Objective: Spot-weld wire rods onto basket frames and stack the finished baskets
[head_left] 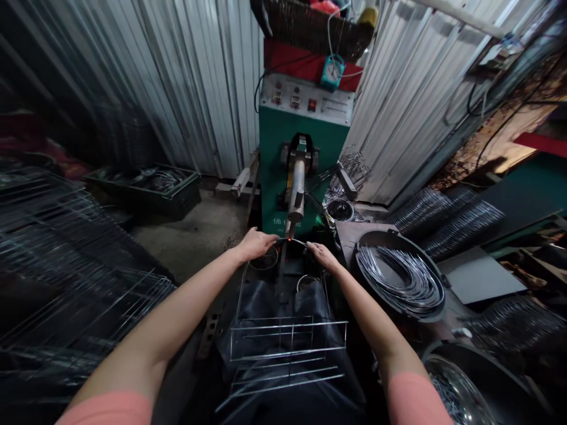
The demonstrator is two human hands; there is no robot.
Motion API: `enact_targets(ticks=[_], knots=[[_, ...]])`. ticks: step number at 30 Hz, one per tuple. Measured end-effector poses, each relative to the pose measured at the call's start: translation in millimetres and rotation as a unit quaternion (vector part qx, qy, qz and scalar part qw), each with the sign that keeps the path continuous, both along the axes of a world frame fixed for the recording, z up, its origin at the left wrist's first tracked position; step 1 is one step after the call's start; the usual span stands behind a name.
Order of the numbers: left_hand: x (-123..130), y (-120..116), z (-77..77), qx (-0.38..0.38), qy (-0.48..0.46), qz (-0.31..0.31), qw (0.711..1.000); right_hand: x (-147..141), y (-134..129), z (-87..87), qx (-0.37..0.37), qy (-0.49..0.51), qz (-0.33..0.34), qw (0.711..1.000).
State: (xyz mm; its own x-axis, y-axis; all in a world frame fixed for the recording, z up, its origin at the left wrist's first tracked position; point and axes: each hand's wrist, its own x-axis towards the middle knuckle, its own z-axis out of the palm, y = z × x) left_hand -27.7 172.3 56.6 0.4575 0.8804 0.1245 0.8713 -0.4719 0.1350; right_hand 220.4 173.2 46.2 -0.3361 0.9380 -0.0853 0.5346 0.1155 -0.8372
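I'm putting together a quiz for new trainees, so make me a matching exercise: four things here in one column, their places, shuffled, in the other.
1. Dial gauge
2. Wire rack
3. Loose bent wires
4. Glowing spot

A. Inside the round pan
B. Between the left hand and right hand
C. Above the control panel
D. Over the lap

Pairs: 1-C, 2-D, 3-A, 4-B
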Motion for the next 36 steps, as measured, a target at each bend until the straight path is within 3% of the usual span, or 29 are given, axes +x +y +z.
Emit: enact_targets(ticks=[7,12,15,17,19,20,21,23,25,27,29,33,36], knots=[[4,-3,0.8,-0.011,0.0,0.013,1.0,-7,-1,-7.4,0.004,0.031,-0.049,0.998],[2,-6,13.5,-0.029,-0.01,0.019,0.999,-10,-7,1.9,-0.011,0.021,-0.054,0.998],[-24,-37,22.4,-0.033,-0.094,0.053,0.994,9,-26,10.9,-0.012,0.022,-0.054,0.998],[-48,-81,21.0,-0.065,-0.222,0.076,0.97,34,-52,12.4,0.028,0.024,-0.077,0.996],[-69,-140,10.7,-0.152,-0.344,0.128,0.918,65,-90,7.5,0.054,0.029,-0.122,0.991],[-75,-172,2.4,-0.217,-0.399,0.165,0.876,79,-113,2.8,0.039,0.031,-0.138,0.989],[-77,-204,-7.5,-0.296,-0.451,0.201,0.817,90,-138,-2.8,-0.003,0.034,-0.141,0.989],[-69,-258,-29.0,-0.423,-0.556,0.274,0.661,104,-186,-14.8,-0.137,0.049,-0.093,0.985],[-49,-292,-47.1,-0.492,-0.632,0.302,0.517,102,-228,-25.2,-0.227,0.095,-0.047,0.968],[-27,-305,-56.9,-0.518,-0.692,0.298,0.406,89,-256,-33.1,-0.263,0.154,-0.043,0.951],[-10,-302,-58.5,-0.533,-0.726,0.28,0.331,71,-269,-38.9,-0.264,0.199,-0.073,0.941],[11,-284,-51.8,-0.53,-0.779,0.254,0.216,44,-270,-47.0,-0.2,0.229,-0.15,0.941],[27,-277,-47.2,-0.459,-0.828,0.268,0.18,36,-266,-53.2,-0.141,0.225,-0.189,0.946]])
